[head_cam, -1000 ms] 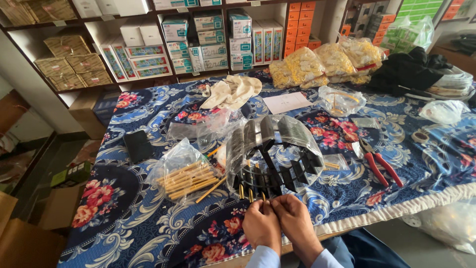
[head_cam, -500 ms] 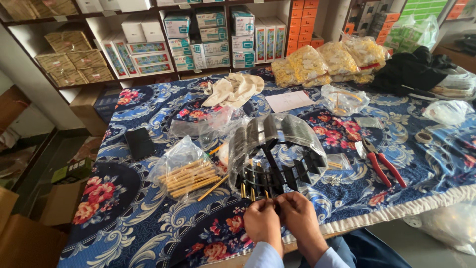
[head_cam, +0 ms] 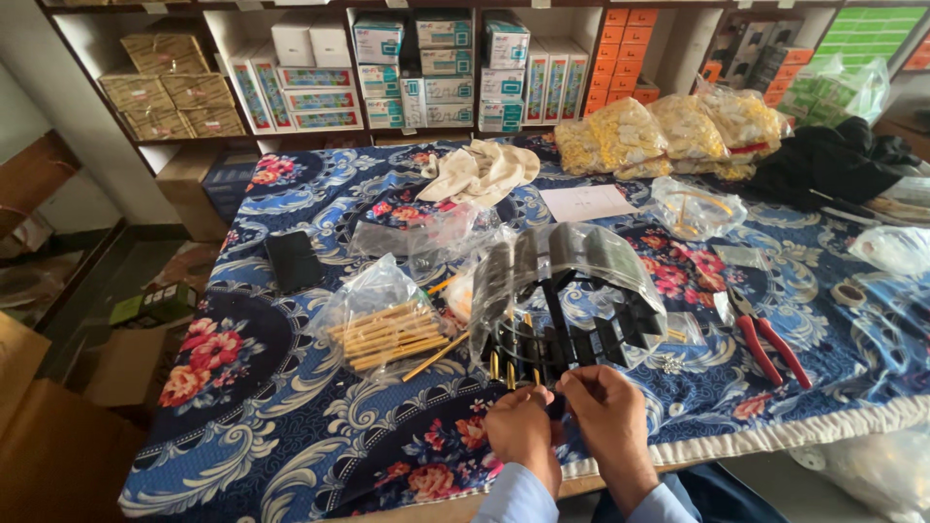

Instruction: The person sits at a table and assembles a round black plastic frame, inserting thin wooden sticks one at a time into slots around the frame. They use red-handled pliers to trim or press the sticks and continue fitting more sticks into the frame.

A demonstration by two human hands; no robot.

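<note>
A black fan-shaped rack wrapped in clear plastic sleeves [head_cam: 567, 291] stands on the blue floral tablecloth [head_cam: 271, 416] in front of me. Thin brass-coloured pins [head_cam: 511, 368] stick out along its lower edge. My left hand [head_cam: 523, 434] and my right hand [head_cam: 605, 412] meet at the rack's near edge, fingers pinched together around a small part that I cannot make out. A clear bag of yellow sticks [head_cam: 387, 329] lies left of the rack, with one loose stick [head_cam: 436, 356] beside it.
Red-handled pliers [head_cam: 765, 339] lie to the right. A black phone [head_cam: 293, 260], white cloth [head_cam: 480, 172], a paper sheet [head_cam: 586, 201], clear bags and bags of yellow pieces [head_cam: 668, 136] are farther back. Shelves of boxes [head_cam: 436, 68] line the wall.
Both hands have stayed at the rack's near edge, shifting only slightly. The view has tilted a little.
</note>
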